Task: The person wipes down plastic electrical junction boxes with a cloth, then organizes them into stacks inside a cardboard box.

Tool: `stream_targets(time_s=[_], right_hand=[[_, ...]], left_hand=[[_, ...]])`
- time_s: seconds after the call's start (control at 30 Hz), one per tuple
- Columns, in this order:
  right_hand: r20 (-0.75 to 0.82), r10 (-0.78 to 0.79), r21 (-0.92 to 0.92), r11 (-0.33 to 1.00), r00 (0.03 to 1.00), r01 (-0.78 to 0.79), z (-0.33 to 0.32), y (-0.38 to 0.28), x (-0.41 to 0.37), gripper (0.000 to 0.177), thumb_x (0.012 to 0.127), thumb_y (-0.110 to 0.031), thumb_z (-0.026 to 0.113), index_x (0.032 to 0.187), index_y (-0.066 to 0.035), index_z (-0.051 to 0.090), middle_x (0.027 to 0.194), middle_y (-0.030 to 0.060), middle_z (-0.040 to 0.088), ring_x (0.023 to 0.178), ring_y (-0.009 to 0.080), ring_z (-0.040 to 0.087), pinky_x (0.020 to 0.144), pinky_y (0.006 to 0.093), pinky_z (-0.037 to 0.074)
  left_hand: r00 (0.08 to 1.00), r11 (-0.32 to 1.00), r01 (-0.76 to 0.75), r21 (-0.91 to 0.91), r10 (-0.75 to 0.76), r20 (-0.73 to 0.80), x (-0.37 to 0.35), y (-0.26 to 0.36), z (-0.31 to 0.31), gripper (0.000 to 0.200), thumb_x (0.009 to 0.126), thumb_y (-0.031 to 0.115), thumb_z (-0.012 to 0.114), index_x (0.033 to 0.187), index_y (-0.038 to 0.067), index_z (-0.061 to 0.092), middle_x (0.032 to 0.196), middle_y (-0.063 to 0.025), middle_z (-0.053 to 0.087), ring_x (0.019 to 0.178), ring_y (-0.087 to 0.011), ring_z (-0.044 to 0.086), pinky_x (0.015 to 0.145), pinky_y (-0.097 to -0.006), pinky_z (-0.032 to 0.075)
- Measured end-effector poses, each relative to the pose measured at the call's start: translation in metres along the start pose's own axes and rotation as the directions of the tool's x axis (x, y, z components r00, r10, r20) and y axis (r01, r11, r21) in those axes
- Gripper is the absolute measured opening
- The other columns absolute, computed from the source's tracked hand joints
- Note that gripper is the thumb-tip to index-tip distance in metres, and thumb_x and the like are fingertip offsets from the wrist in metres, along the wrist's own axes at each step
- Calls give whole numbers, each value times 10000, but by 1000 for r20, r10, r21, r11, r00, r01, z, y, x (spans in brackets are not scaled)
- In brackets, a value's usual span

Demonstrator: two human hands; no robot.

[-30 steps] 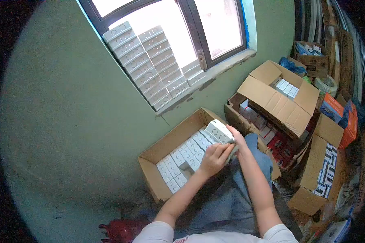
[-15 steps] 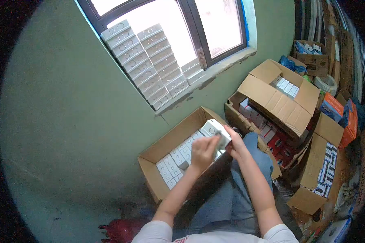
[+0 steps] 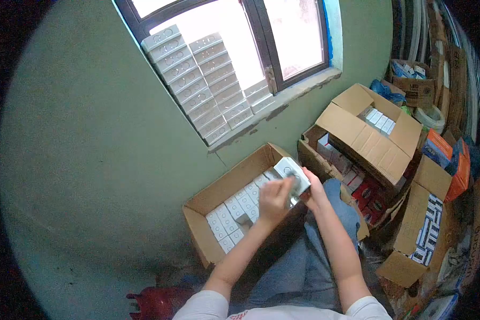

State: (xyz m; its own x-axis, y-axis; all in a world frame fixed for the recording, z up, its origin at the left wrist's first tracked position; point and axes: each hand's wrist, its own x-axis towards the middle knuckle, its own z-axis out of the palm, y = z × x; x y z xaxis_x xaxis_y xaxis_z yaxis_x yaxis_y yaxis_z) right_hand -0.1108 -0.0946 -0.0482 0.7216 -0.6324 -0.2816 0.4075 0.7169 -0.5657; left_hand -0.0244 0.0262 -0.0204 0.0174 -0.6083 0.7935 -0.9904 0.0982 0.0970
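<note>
My right hand (image 3: 313,193) is wrapped round a white box-shaped piece (image 3: 288,167) with circles on its face, tilted above the open carton. Against the lower end of that piece, my left hand (image 3: 274,200) is closed and smeared by motion; what it grips is too blurred to name. Beneath both hands lies the cardboard carton (image 3: 218,184), holding rows of similar white pieces (image 3: 234,207). One gap shows among the rows.
Stacks of white pieces (image 3: 189,85) stand on the window sill (image 3: 282,104). To the right are an open carton (image 3: 368,141) with white items, red boxes (image 3: 365,194) beneath it, and another carton (image 3: 402,224). A red object (image 3: 157,303) lies at the bottom left.
The view has shifted slightly. Both hands remain at the white piece, held at a slightly different tilt, with my left hand still moving against it.
</note>
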Motion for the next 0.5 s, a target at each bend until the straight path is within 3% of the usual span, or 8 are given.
stream_targets(time_s=[0.07, 0.17, 0.23, 0.3, 0.4, 0.5], right_hand=[[59, -4, 19, 1000, 998, 3, -10, 2, 8, 373, 974, -389, 439, 1094, -80, 610, 951, 63, 670, 835, 188, 655, 734, 336, 551], [-2, 53, -14, 999, 999, -53, -7, -2, -2, 374, 970, -390, 439, 1108, -86, 609, 970, 65, 665, 868, 200, 650, 753, 351, 547], [23, 57, 10, 998, 998, -57, -9, 2, 0, 374, 964, -403, 447, 1098, -97, 616, 964, 60, 665, 857, 204, 651, 749, 356, 549], [-6, 45, 2, 999, 999, -45, -7, 4, 4, 380, 962, -407, 449, 1090, -93, 619, 953, 61, 667, 849, 207, 653, 753, 365, 550], [38, 87, 16, 996, 995, -88, 1, -3, 2, 400, 964, -398, 445, 1109, -68, 617, 948, 74, 674, 826, 222, 656, 784, 386, 547], [52, 102, -5, 995, 993, -102, -11, -2, 6, 406, 964, -398, 435, 1130, -75, 616, 974, 75, 677, 844, 213, 655, 787, 385, 538]], left_hand=[[985, 983, -162, -85, 167, 52, -2, 8, -1, 372, 741, 94, 616, 1110, 67, 655, 955, -54, 609, 877, -238, 575, 726, -369, 433], [982, 983, -183, -31, 185, 48, -1, -8, -2, 371, 735, 85, 619, 1103, 65, 657, 962, -57, 612, 873, -238, 579, 729, -367, 435], [1000, 999, 13, 31, -12, -20, 12, -18, -3, 394, 725, 42, 605, 1118, 57, 637, 957, -70, 628, 867, -256, 580, 744, -383, 433], [994, 997, 61, 51, -56, -95, 19, -16, -6, 385, 725, 34, 596, 1107, 62, 641, 931, -71, 633, 851, -259, 582, 709, -385, 439], [990, 988, -136, -71, 138, 30, -7, -7, 4, 377, 735, 76, 622, 1110, 99, 654, 1008, -31, 616, 883, -215, 572, 704, -350, 439], [896, 897, -441, 32, 438, 69, -4, -5, -3, 367, 736, 100, 635, 1102, 118, 659, 1024, -7, 611, 861, -179, 571, 700, -333, 436]])
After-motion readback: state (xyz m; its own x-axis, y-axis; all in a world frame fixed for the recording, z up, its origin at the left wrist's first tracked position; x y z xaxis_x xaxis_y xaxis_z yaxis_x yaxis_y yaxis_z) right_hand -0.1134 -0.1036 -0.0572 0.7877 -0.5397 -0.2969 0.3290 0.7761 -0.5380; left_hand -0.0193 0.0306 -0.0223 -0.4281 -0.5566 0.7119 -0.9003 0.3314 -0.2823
